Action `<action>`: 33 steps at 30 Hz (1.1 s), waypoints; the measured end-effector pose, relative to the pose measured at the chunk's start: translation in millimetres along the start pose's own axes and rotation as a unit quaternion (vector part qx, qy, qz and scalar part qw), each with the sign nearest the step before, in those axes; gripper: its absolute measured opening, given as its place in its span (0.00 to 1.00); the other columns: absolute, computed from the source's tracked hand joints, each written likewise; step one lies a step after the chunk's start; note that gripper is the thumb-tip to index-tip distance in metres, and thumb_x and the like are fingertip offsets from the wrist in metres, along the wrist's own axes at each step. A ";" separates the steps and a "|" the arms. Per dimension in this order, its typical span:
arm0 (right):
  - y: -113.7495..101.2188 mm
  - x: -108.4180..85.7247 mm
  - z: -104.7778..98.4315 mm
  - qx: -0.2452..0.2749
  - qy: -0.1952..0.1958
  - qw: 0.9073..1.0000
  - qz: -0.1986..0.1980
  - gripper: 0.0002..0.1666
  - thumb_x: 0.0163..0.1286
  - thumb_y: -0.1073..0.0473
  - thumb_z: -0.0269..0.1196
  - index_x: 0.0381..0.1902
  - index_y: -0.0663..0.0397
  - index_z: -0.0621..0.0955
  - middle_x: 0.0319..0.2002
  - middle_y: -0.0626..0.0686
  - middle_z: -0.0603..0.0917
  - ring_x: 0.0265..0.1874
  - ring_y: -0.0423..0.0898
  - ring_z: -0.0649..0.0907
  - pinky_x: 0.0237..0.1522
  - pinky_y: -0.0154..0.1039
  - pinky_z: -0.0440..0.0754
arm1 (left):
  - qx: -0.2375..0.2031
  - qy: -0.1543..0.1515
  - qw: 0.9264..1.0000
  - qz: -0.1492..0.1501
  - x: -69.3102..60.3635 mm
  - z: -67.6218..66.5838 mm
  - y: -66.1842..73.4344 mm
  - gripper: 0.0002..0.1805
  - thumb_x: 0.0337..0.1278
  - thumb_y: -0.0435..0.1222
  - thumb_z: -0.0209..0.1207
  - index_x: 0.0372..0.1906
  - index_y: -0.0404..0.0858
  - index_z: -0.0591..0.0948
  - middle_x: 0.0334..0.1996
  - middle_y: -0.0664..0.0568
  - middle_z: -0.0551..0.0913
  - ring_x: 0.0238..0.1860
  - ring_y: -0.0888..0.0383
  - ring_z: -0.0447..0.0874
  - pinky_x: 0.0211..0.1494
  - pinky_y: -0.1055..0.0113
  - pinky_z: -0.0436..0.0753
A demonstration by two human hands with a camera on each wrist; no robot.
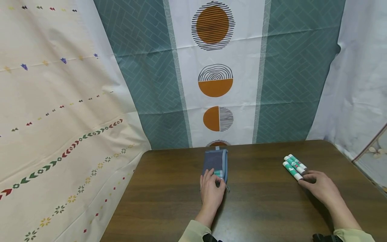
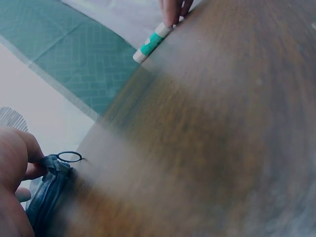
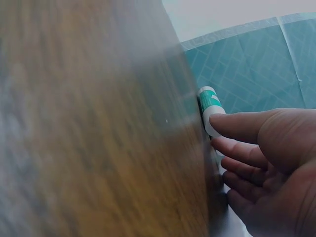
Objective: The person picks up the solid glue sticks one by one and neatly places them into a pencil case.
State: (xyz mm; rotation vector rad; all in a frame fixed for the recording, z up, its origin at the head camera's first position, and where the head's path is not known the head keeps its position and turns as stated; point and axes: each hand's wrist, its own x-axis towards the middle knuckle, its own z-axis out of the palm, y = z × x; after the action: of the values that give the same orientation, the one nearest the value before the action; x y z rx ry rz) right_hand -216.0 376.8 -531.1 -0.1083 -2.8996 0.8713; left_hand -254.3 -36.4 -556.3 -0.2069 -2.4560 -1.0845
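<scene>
A grey-blue zip pouch (image 1: 210, 159) lies near the table's back edge, with a green-and-white tube (image 1: 218, 173) showing at its near part. My left hand (image 1: 211, 191) grips the pouch's near end; in the left wrist view, the left hand (image 2: 15, 177) pinches it beside the zipper and its ring (image 2: 69, 156). Three green-and-white tubes lie side by side at the right, the nearest tube (image 1: 292, 170) slightly apart. My right hand (image 1: 325, 190) has its thumb and forefinger at their near ends. The right wrist view shows the right thumb touching a tube's white end (image 3: 211, 121), fingers loosely bent.
The brown wooden table (image 1: 257, 208) stretches between and in front of both hands. Behind it hangs a teal and white cloth (image 1: 160, 84) with orange circles. A patterned cream cloth (image 1: 60, 134) hangs on the left, and a white cloth (image 1: 359, 84) on the right.
</scene>
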 end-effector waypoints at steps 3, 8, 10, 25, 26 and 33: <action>-0.7 -0.1 1.0 0.000 0.009 1.000 0.000 0.29 0.78 0.49 0.71 0.53 0.76 0.86 0.69 0.82 0.73 0.67 0.85 0.69 0.60 0.79 0.71 | -0.001 -0.002 1.000 -0.003 0.6 0.0 0.1 0.11 0.60 0.33 0.73 0.25 0.44 0.83 0.67 0.40 0.86 0.76 0.37 0.76 0.82 0.32 0.63; -0.9 -0.8 3.0 0.001 0.022 1.000 0.003 0.29 0.77 0.48 0.71 0.52 0.76 0.87 0.68 0.81 0.74 0.67 0.84 0.70 0.60 0.79 0.71 | -0.003 -0.003 1.000 -0.007 1.2 0.3 0.0 0.11 0.60 0.34 0.74 0.25 0.44 0.83 0.68 0.40 0.85 0.77 0.38 0.75 0.82 0.33 0.62; -0.9 -1.2 3.7 -0.001 0.025 1.000 0.004 0.30 0.77 0.47 0.71 0.51 0.75 0.87 0.68 0.81 0.74 0.66 0.84 0.71 0.60 0.79 0.71 | -0.005 -0.004 1.000 -0.007 0.9 0.3 -0.1 0.11 0.60 0.34 0.74 0.25 0.44 0.84 0.68 0.40 0.85 0.77 0.37 0.75 0.82 0.33 0.62; -5.8 -0.2 4.1 -0.009 0.015 0.999 0.045 0.35 0.78 0.39 0.68 0.55 0.71 0.86 0.69 0.81 0.71 0.64 0.86 0.69 0.55 0.81 0.73 | -0.011 -0.003 1.000 -0.009 0.3 1.0 -0.7 0.11 0.61 0.33 0.73 0.26 0.43 0.84 0.68 0.40 0.85 0.77 0.37 0.74 0.82 0.32 0.61; -5.5 0.0 4.1 -0.008 0.015 0.999 0.043 0.34 0.79 0.40 0.68 0.54 0.71 0.86 0.70 0.80 0.71 0.64 0.86 0.69 0.55 0.81 0.73 | -0.012 -0.004 1.000 -0.010 0.3 0.8 -0.6 0.11 0.61 0.33 0.73 0.26 0.43 0.84 0.68 0.40 0.85 0.77 0.37 0.74 0.82 0.32 0.61; -3.0 2.2 4.7 -0.005 0.026 0.999 0.036 0.31 0.80 0.42 0.67 0.52 0.70 0.88 0.69 0.77 0.76 0.64 0.85 0.72 0.53 0.78 0.76 | -0.012 -0.002 1.000 -0.007 0.3 0.4 -1.0 0.11 0.60 0.33 0.74 0.26 0.44 0.83 0.68 0.40 0.85 0.77 0.37 0.74 0.82 0.32 0.61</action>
State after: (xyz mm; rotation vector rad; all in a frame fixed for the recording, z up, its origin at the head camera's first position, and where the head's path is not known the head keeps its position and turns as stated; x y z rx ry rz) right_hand -218.9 372.0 -533.2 -0.2340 -2.8670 0.8530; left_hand -255.1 -36.7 -557.1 -0.1994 -2.4520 -1.1213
